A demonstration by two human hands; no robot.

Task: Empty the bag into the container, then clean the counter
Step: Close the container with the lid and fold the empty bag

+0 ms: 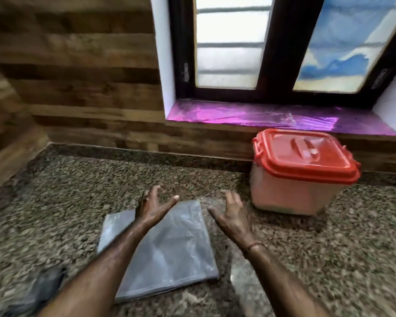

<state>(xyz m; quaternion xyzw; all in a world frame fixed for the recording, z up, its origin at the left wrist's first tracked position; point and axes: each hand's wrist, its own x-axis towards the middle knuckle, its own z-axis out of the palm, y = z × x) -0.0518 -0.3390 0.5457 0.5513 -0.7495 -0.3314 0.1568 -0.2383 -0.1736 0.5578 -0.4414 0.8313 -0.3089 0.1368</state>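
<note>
- The fingers of the left hand are spread apart and hold nothing; the palm faces inward toward the other hand.
- The fingers of the right hand are likewise apart and slightly curled, gripping nothing, with the palm turned toward the left hand.
- Two hands are in view, both raised above the worktop, with a gap between them; the right wrist wears one thin brown band.
- One bag, a flat clear plastic one, lies on the worktop below and just behind the fingers, nearer the person; the left forearm crosses over its left part. It looks flat, and I cannot tell whether anything is in it.
- One container, a pale translucent tub, stands on the worktop to the right of the right fingers and a little beyond them, near but apart from them.
- One red lid sits on the container, closed over its top, with a moulded handle in its middle.
- One dark, blurred thing lies at the near left, well behind the left fingers; it is too blurred to identify.
- Beyond the fingers, one window sill lined with shiny purple sheet runs under two window panes, set in a wood-patterned wall.
</note>
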